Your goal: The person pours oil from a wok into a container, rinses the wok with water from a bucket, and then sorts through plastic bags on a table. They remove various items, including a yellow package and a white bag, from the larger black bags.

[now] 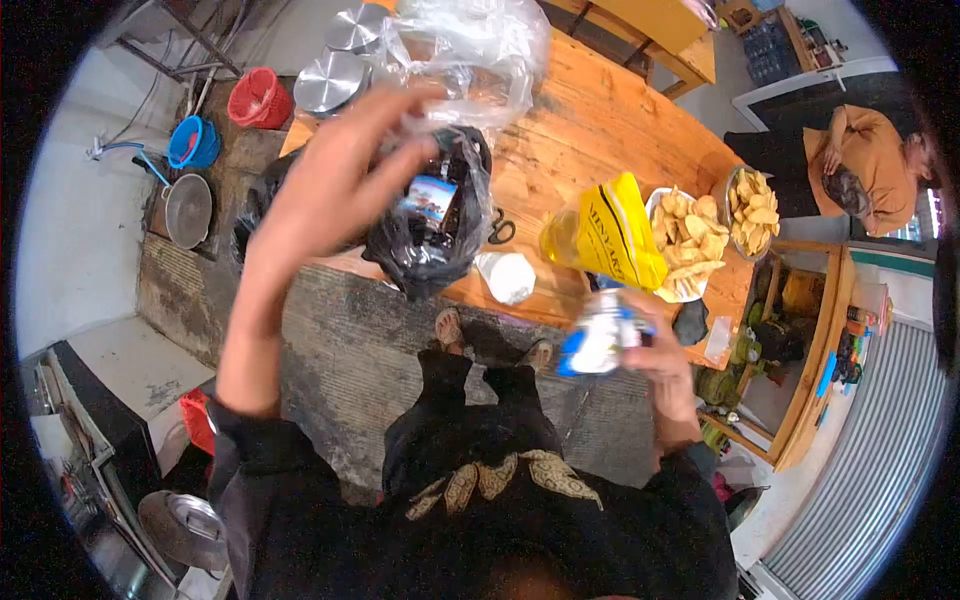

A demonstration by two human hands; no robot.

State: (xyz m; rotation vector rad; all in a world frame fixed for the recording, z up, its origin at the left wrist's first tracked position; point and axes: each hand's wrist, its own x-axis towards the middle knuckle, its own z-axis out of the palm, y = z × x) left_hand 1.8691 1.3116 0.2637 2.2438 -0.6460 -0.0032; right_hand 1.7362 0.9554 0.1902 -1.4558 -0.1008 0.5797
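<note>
My left hand, blurred by motion, is raised over the table's left end with thumb and fingers apart and nothing seen between them. Under and beside it an open black plastic bag holds dark items and a pack with a blue picture label. In my right hand is a blue-and-white container, held off the table's front edge; blur hides its exact kind. Close to it stand a yellow snack bag and a white tray of chips. A glass bowl of chips sits farther right.
On the wooden table are black-handled scissors, a white roll, clear plastic bags and metal lids. A person in an orange top is at the right. Baskets and a pan are at the left.
</note>
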